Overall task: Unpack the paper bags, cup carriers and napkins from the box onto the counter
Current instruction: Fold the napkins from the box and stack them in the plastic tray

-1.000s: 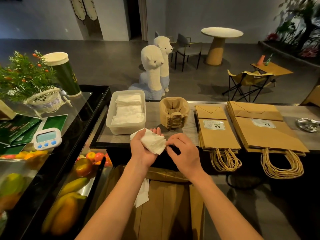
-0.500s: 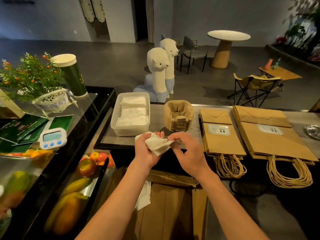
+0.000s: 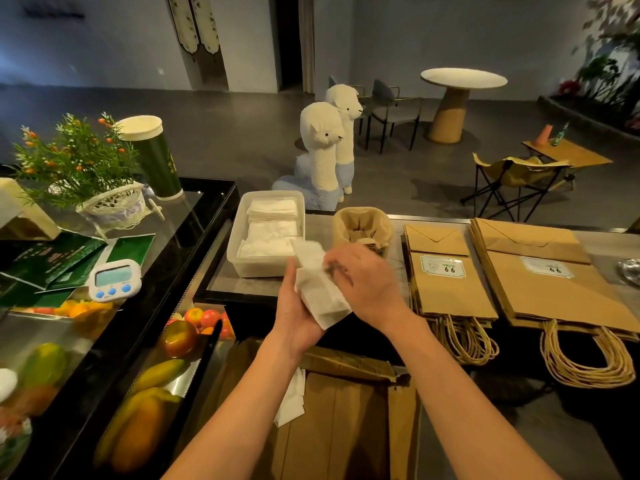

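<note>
Both hands hold a bundle of white napkins [image 3: 320,292] above the counter's near edge. My left hand [image 3: 294,317] cups it from below; my right hand [image 3: 363,282] presses on its top right. Just beyond stands a clear plastic tub [image 3: 242,261] with stacks of napkins inside. A stack of brown cup carriers [image 3: 362,225] stands to the right of the tub. Two piles of brown paper bags [image 3: 450,275] [image 3: 550,271] lie flat further right, handles hanging over the edge. The open cardboard box [image 3: 346,420] sits below my arms with a few white napkins [image 3: 291,400] left in it.
A glass display case [image 3: 104,341] with fruit runs along the left, topped by a white timer [image 3: 114,279], green cards, a potted plant [image 3: 76,168] and a green canister [image 3: 152,157]. Two plush alpacas [image 3: 325,147] stand beyond the counter. A metal dish [image 3: 628,268] sits at the right edge.
The napkin bundle has risen and moved towards the tub. My right hand has slid over the top of it and my left hand has turned further under it.
</note>
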